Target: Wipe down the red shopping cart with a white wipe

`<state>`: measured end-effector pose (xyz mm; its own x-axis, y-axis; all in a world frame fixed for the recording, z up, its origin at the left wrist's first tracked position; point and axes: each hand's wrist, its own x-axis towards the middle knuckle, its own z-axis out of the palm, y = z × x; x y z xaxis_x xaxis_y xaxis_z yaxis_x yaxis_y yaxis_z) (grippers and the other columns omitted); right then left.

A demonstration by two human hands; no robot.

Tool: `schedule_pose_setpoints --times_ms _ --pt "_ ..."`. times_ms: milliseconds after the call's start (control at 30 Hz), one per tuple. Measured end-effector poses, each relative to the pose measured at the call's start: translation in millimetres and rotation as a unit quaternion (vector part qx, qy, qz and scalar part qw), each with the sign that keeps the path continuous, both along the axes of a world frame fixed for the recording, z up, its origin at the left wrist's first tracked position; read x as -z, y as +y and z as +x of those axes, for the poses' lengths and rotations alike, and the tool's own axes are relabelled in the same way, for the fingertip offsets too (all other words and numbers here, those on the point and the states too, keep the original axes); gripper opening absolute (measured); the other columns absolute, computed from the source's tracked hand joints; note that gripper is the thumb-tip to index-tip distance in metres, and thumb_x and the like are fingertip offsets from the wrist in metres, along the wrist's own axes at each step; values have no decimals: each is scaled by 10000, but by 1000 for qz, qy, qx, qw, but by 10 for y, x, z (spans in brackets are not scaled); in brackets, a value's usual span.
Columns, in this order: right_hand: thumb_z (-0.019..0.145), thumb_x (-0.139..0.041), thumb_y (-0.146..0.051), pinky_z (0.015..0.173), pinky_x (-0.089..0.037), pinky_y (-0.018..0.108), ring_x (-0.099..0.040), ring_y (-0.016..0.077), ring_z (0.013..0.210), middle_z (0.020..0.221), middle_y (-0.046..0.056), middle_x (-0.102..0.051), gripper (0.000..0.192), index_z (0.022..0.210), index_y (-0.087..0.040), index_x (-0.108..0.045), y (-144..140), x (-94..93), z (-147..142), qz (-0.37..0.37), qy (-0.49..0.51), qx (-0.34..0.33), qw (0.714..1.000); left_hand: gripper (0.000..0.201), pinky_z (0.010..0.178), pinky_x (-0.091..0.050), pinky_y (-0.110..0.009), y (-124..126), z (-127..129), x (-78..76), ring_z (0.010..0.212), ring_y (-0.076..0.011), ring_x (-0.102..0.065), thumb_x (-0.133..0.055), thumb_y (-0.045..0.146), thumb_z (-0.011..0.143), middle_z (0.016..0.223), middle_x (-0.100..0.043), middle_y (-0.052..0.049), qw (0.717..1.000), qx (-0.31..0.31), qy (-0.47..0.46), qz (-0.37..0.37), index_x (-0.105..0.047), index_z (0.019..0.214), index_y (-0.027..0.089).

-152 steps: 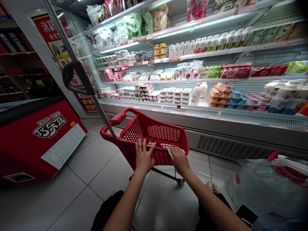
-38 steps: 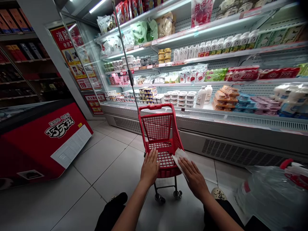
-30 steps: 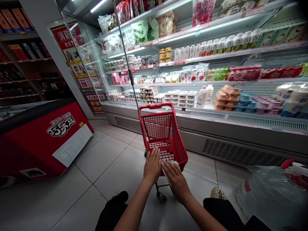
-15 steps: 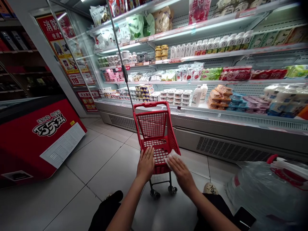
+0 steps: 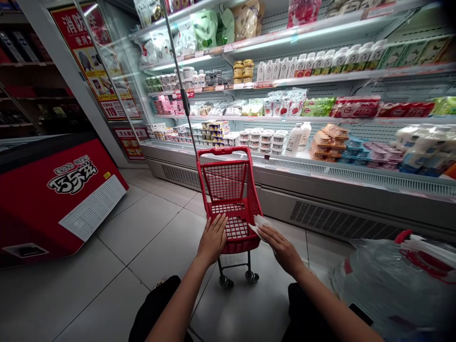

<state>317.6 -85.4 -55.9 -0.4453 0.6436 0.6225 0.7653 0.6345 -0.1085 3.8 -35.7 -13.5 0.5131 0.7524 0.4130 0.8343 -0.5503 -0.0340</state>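
A small red shopping cart [image 5: 228, 183] with a mesh basket stands in front of me, a thin dark pole rising at its left side. Flat along the basket's near left rim lies my left hand [image 5: 213, 238], its fingers stretched out and nothing visible in them. My right hand [image 5: 280, 244] pinches a white tissue or thin cloth [image 5: 261, 222] at the near right corner of the basket, the tissue touching the red rim. The right thumb is hidden, and the basket floor has nothing on it.
A lit refrigerated shelf [image 5: 306, 164] holding cups, bottles and bags runs behind the cart. To the left is a red freezer [image 5: 85, 209]. A large clear plastic bottle [image 5: 384, 280] with a red handle stands close on my right, above a dark phone-like object [image 5: 360, 313].
My right hand and the tissue have shifted slightly right along the basket's rim, the tissue now spread more. My left hand stays at the left rim. The view has shifted slightly.
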Motion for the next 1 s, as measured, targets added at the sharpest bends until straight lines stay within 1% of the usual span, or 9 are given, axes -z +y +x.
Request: schedule_pose_setpoints --times_ms 133,200,333,400,533,633,767,867,1000 --pt "898 -259 92 1239 -377 524 -303 208 1542 1613 -16 -442 861 1645 -331 -197 -100 95 -280 -28 7 44 999 599 1280 -271 -492 5 5 -20 1538 -200 -335 -302 224 1054 1648 -392 -20 1000 -6 3 2 -221 1647 246" --pt "876 -245 102 1239 -352 553 -266 216 1554 1630 -29 -407 890 1643 -348 -198 -148 112 -348 -49 -4 54 997 591 1283 -267 -490 -11 -19 -30 1538 -197 -336 -295 229 1058 1642 -404 -22 1000 -2 7 2 -229 1645 241" --pt "825 -234 116 1189 -442 445 -240 185 1558 1650 -38 -368 941 1648 -336 -179 -218 63 -349 -72 -11 39 997 567 1281 -272 -490 -54 -65 -37 1537 -197 -337 -281 229 1064 1638 -410 -29 1000 -5 9 1 -280 1631 220" --pt "818 -248 111 1178 -455 424 -257 180 1552 1649 -27 -372 942 1650 -324 -175 -232 16 -337 -70 -19 37 997 568 1277 -281 -497 -74 -77 -36 1534 -200 -345 -291 223 1060 1638 -409 -28 1000 -6 8 5 -285 1629 221" --pt "923 -320 37 1219 -401 446 -304 199 1539 1642 23 -391 811 1653 -284 -170 -122 -95 -294 -47 -50 5 998 575 1273 -294 -502 -113 -99 -40 1531 -199 -349 -295 218 1057 1642 -401 -19 1000 -2 10 3 -274 1632 233" --pt "1008 -384 -66 1229 -388 443 -341 200 1526 1630 44 -414 702 1649 -276 -189 110 -182 -224 -27 -58 -19 998 562 1276 -286 -505 -141 -119 -49 1538 -197 -335 -281 220 1063 1646 -392 -14 1000 -5 13 -7 -294 1625 234" --pt "1065 -395 -176 1211 -412 458 -343 204 1525 1618 43 -435 607 1638 -290 -230 375 -231 -165 -33 -41 -14 999 553 1282 -271 -499 -140 -148 -51 1545 -195 -319 -290 220 1061 1652 -380 -17 1000 -9 16 -13 -323 1614 223" --pt "1086 -395 -230 1205 -422 471 -343 209 1525 1612 23 -448 562 1628 -304 -268 344 -174 -210 -48 -22 -8 999 556 1281 -271 -494 -87 -199 -49 1547 -195 -313 -297 207 1049 1657 -370 -15 1000 -10 22 -16 -345 1603 206" --pt "1090 -381 -238 1196 -435 456 -394 203 1500 1587 11 -484 561 1630 -326 -261 98 -97 -387 -55 0 0 998 587 1269 -292 -489 4 -254 -35 1541 -208 -329 -326 189 1016 1652 -377 -36 999 -41 15 -14 -353 1602 195"
